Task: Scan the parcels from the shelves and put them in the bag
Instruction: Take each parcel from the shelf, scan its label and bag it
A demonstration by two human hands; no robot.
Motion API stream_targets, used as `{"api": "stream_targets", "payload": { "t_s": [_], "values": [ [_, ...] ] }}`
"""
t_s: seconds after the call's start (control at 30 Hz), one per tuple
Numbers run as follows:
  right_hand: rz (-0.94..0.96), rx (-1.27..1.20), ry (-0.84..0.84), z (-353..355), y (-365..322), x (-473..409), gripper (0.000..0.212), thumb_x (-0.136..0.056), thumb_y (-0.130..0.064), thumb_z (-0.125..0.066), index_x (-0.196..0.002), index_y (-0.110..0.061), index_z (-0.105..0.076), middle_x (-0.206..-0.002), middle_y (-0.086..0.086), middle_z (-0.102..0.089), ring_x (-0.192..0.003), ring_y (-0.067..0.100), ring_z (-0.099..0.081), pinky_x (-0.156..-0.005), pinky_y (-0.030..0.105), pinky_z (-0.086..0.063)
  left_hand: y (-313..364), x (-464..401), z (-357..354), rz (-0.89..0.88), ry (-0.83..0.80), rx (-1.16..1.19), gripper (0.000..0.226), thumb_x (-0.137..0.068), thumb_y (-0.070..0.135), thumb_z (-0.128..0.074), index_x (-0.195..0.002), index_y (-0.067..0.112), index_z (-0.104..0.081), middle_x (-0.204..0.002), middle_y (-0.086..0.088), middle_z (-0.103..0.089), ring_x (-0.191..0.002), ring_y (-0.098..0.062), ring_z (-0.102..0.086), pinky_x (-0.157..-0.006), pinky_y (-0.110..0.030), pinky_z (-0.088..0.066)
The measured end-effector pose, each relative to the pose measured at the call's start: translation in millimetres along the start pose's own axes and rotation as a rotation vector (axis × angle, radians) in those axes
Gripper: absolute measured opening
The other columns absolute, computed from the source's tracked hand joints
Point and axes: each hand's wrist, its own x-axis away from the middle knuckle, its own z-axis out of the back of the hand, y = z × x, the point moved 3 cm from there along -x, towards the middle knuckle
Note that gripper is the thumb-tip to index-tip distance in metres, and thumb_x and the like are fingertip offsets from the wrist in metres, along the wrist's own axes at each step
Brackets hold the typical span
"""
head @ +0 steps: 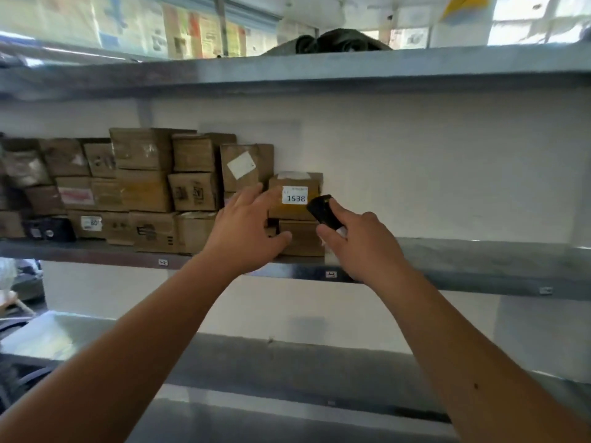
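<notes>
A small brown parcel (295, 209) with a white label reading 1538 stands on top of another brown box (302, 238) at the right end of a row of parcels on the middle shelf (463, 260). My left hand (246, 231) reaches to the left side of these two boxes, fingers spread, thumb touching the lower box. My right hand (358, 244) grips a black handheld scanner (324, 212) that points at the labelled parcel from just to its right. No bag is in view.
Several stacked brown cardboard parcels (144, 187) fill the left half of the shelf, with a dark box (51, 230) at the far left. A dark bundle (332, 43) lies on the top shelf (287, 71). A lower metal shelf (287, 362) runs below.
</notes>
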Motion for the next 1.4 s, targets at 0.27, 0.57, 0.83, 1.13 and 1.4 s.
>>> {"api": "stream_targets", "payload": {
  "t_s": [0.27, 0.57, 0.83, 1.13, 1.4],
  "values": [
    [-0.008, 0.006, -0.035, -9, 52, -81, 0.068, -0.099, -0.071, -0.035, -0.161, -0.044, -0.024, -0.125, 0.014, -0.058, -0.105, 0.032, -0.06, -0.093, 0.047, -0.053, -4, -89, -21, 0.092, -0.047, 0.06, 0.087, -0.087, 0.06, -0.074, -0.16, 0.039, -0.032, -0.16, 0.001, -0.043, -0.145, -0.025, -0.041, -0.118, -0.047, -0.039],
    [-0.011, -0.018, -0.054, -26, 75, -131, 0.066, -0.1, -0.067, -0.04, -0.16, -0.041, -0.028, -0.132, 0.012, -0.061, -0.108, 0.032, -0.061, -0.093, 0.045, -0.054, -14, -120, -57, 0.2, -0.093, 0.202, 0.079, -0.087, 0.054, -0.078, -0.155, 0.036, -0.041, -0.147, 0.003, -0.055, -0.118, -0.011, -0.06, -0.093, -0.03, -0.057],
    [-0.087, -0.023, -0.044, -20, 115, -136, 0.064, -0.1, -0.065, -0.043, -0.159, -0.042, -0.032, -0.128, 0.012, -0.063, -0.105, 0.03, -0.062, -0.092, 0.043, -0.055, 7, -154, -72, 0.305, -0.259, 0.406, 0.057, -0.094, 0.068, -0.062, -0.14, 0.037, -0.049, -0.114, 0.014, -0.061, -0.094, -0.004, -0.061, -0.064, -0.023, -0.053],
    [-0.067, -0.072, -0.06, -20, 119, -132, 0.063, -0.102, -0.061, -0.044, -0.159, -0.036, -0.035, -0.134, 0.009, -0.063, -0.112, 0.027, -0.06, -0.095, 0.044, -0.053, 25, -173, -78, 0.603, -0.434, 0.637, 0.045, -0.096, 0.059, -0.067, -0.127, 0.027, -0.057, -0.116, -0.011, -0.07, -0.107, -0.034, -0.067, -0.089, -0.055, -0.057],
    [-0.068, -0.123, -0.057, -19, 111, -125, 0.063, -0.104, -0.058, -0.045, -0.161, -0.033, -0.033, -0.133, 0.008, -0.065, -0.108, 0.025, -0.062, -0.09, 0.039, -0.053, 13, -165, -78, 0.664, -0.491, 0.858, 0.084, -0.073, 0.047, -0.093, -0.143, 0.038, -0.046, -0.113, -0.009, -0.077, -0.101, -0.031, -0.075, -0.076, -0.047, -0.06]
  ]
}}
